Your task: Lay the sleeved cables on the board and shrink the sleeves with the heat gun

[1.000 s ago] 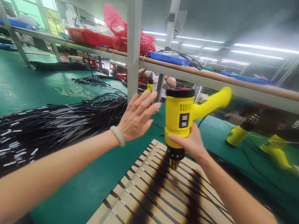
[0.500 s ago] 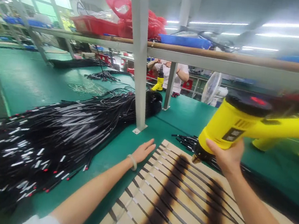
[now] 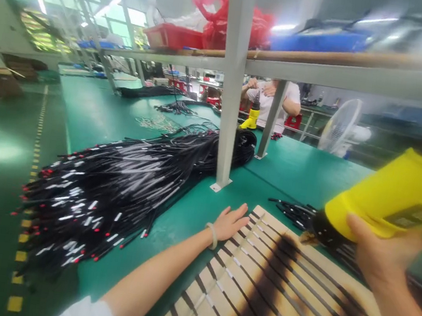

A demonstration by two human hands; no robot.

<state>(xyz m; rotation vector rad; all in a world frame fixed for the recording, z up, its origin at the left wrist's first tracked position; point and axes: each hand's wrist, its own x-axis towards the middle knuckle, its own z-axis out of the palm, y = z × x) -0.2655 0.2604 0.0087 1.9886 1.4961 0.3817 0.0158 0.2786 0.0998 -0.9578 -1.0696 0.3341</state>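
Note:
My right hand (image 3: 380, 252) grips a yellow heat gun (image 3: 389, 204) by its barrel, the black nozzle tilted down and left over a wooden board (image 3: 299, 254). Black cables lie in rows across the board, which carries two dark scorch bands. My left hand (image 3: 230, 222), a pale bracelet on its wrist, lies flat with fingers stretched out at the board's far left corner, touching the cable ends.
A big heap of black cables (image 3: 113, 186) covers the green table (image 3: 303, 171) on the left. A grey shelf post (image 3: 232, 87) stands behind the board. A person with another yellow heat gun (image 3: 251, 117) works opposite, beside a white fan (image 3: 339, 125).
My left hand dropped from mid-air onto the board's corner. My right hand swung the heat gun from upright over the board out to the right, tilted. The view turned left.

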